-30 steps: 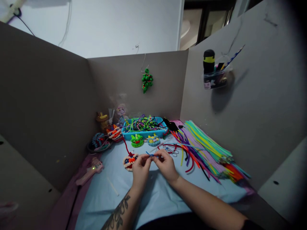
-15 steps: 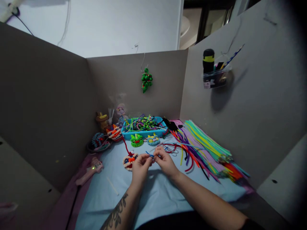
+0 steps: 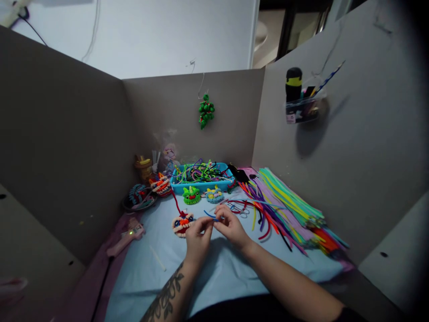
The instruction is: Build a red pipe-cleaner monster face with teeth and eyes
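Note:
Between my fingertips runs a short blue pipe cleaner [image 3: 209, 215], its free end pointing up and left. My left hand [image 3: 198, 237] pinches it from the left, and my right hand [image 3: 232, 227] pinches it close by; the fingers nearly touch and hide part of the piece. Just left of my left hand lies a fuzzy lion-like head [image 3: 182, 225] in cream, orange and red, with a dark red pipe cleaner [image 3: 176, 201] rising from it. Behind my hands sit a green fuzzy head [image 3: 191, 195] and a light blue and yellow one [image 3: 214, 194]. Scissors [image 3: 241, 210] lie beyond my right hand.
A blue basket [image 3: 187, 187] of tangled pipe cleaners stands at the back. Bundles of coloured pipe cleaners [image 3: 284, 197] spread across the right. On the left are a pink glue gun [image 3: 125, 239] with a lit green light, a dark bowl [image 3: 139, 205] and a white stick [image 3: 158, 259].
More of the blue pipe cleaner now shows beyond my fingertips. My fingers have shifted slightly around it, and the camera view has moved a little.

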Available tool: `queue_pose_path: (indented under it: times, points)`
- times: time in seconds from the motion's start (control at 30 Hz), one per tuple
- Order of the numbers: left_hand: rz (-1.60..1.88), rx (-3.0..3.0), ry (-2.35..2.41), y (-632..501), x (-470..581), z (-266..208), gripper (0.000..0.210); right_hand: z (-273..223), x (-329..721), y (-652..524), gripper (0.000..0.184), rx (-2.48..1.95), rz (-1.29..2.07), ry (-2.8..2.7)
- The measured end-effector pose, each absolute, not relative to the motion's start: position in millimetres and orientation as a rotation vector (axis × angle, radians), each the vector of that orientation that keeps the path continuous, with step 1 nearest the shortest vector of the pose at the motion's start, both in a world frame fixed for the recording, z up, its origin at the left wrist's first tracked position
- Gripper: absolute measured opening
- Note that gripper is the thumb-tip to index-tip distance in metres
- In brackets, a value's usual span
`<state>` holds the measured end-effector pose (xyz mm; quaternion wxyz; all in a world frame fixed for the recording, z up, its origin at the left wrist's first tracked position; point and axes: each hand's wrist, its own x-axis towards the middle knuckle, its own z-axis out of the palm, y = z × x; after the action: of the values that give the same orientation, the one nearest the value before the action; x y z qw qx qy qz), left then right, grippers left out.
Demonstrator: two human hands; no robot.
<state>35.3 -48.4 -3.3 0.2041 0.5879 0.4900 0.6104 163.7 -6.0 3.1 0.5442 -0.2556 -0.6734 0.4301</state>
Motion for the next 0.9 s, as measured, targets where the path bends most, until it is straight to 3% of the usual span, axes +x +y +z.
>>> queue_pose_path:
  times: [0.27,0.53,0.9]
  points:
    - [1.720,1.173,1.186,-42,40,6,0.020,-3,159,-4,0.014,-0.631,1.071,-1.457]
    - [1.675,1.082,1.156,-41,41,6,0.024,-9,159,-10,0.009,-0.773,0.746,-1.481]
    - [1.598,0.949,1.131,-38,38,6,0.034,1,155,-10,0.020,-0.656,1.108,-1.355]
